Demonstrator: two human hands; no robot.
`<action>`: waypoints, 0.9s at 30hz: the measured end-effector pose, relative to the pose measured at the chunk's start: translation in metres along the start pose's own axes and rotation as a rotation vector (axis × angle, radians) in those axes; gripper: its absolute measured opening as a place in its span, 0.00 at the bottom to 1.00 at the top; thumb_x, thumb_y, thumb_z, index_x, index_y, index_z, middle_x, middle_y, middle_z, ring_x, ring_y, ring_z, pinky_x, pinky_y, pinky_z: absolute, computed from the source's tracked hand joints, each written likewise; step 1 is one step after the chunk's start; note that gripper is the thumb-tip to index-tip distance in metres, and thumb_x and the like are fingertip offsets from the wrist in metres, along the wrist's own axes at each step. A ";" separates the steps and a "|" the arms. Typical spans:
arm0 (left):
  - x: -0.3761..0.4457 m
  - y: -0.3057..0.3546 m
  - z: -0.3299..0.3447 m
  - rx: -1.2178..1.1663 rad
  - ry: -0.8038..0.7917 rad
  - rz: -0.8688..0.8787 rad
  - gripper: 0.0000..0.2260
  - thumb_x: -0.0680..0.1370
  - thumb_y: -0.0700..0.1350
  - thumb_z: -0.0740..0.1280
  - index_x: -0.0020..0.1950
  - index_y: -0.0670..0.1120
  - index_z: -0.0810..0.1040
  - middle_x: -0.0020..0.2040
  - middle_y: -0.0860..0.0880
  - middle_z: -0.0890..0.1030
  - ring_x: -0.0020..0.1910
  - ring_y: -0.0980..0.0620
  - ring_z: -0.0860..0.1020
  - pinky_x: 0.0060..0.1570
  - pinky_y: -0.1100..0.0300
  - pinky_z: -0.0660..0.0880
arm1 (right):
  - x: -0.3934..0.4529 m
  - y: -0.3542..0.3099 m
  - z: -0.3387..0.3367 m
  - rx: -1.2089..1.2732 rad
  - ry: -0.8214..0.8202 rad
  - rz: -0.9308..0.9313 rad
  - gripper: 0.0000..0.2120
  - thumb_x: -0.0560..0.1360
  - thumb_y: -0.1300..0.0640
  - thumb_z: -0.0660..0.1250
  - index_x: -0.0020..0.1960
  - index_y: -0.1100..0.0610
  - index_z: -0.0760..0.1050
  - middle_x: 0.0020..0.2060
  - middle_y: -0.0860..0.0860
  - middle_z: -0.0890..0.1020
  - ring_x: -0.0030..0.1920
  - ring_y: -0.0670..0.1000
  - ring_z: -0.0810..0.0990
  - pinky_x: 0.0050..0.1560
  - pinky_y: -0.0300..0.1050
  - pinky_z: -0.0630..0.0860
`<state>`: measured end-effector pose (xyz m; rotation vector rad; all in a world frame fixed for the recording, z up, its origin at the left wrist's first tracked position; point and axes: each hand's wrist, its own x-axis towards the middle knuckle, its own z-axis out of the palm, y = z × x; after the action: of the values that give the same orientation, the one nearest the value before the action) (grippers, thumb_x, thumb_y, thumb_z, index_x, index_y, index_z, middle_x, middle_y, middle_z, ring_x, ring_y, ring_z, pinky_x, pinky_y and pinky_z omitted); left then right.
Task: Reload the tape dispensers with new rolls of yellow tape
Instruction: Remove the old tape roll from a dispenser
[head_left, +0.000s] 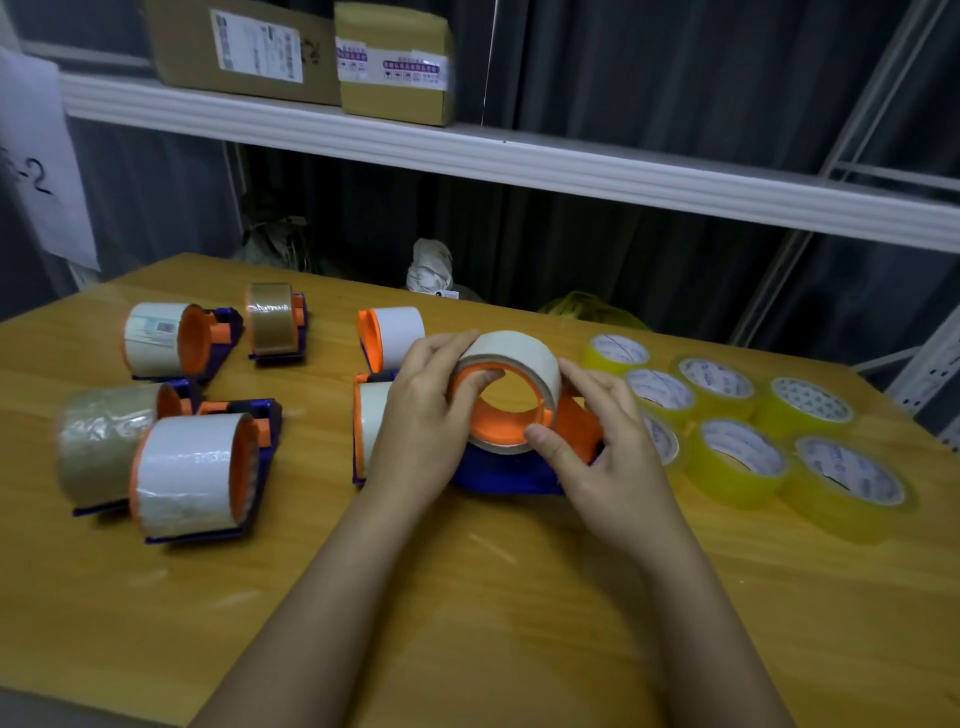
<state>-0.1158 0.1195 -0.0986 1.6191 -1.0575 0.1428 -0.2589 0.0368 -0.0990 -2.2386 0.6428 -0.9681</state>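
Observation:
A blue and orange tape dispenser (498, 475) lies at the middle of the wooden table (467, 597), carrying a nearly spent white roll (514, 348) on its orange hub. My left hand (426, 405) grips the roll's left side, with fingertips curled into the orange hub. My right hand (592, 431) holds the roll's right side and the dispenser, thumb pressed on the roll's lower rim. Several new yellow tape rolls (737, 457) lie flat on the table right of my hands. Two more dispensers (389, 332) sit partly hidden behind my left hand.
Several other blue and orange dispensers (192, 467) with white or brownish rolls stand on the table's left half. A white shelf (467, 150) with cardboard boxes (395, 62) runs above the table's far edge. Dark curtains hang behind.

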 end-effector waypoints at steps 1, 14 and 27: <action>0.000 0.000 0.000 -0.017 0.001 0.005 0.18 0.78 0.43 0.65 0.68 0.46 0.72 0.60 0.54 0.72 0.57 0.64 0.68 0.53 0.81 0.63 | 0.000 0.000 -0.001 0.031 -0.003 0.013 0.29 0.75 0.50 0.69 0.73 0.47 0.64 0.58 0.38 0.67 0.57 0.26 0.63 0.54 0.21 0.64; -0.004 0.004 -0.006 -0.312 -0.169 -0.178 0.20 0.77 0.43 0.66 0.69 0.48 0.71 0.56 0.61 0.77 0.54 0.72 0.74 0.54 0.73 0.72 | -0.004 -0.001 -0.005 0.078 0.069 0.052 0.23 0.74 0.56 0.70 0.63 0.41 0.64 0.59 0.42 0.70 0.62 0.42 0.68 0.62 0.41 0.70; -0.007 0.007 -0.008 -0.286 -0.116 -0.178 0.18 0.75 0.43 0.70 0.64 0.51 0.75 0.53 0.60 0.79 0.52 0.69 0.76 0.47 0.76 0.73 | -0.004 0.000 0.002 0.006 0.111 0.032 0.22 0.75 0.57 0.70 0.62 0.44 0.63 0.57 0.42 0.70 0.55 0.29 0.67 0.51 0.24 0.67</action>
<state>-0.1217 0.1299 -0.0945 1.4645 -0.9676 -0.2149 -0.2604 0.0400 -0.1020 -2.1747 0.7221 -1.0822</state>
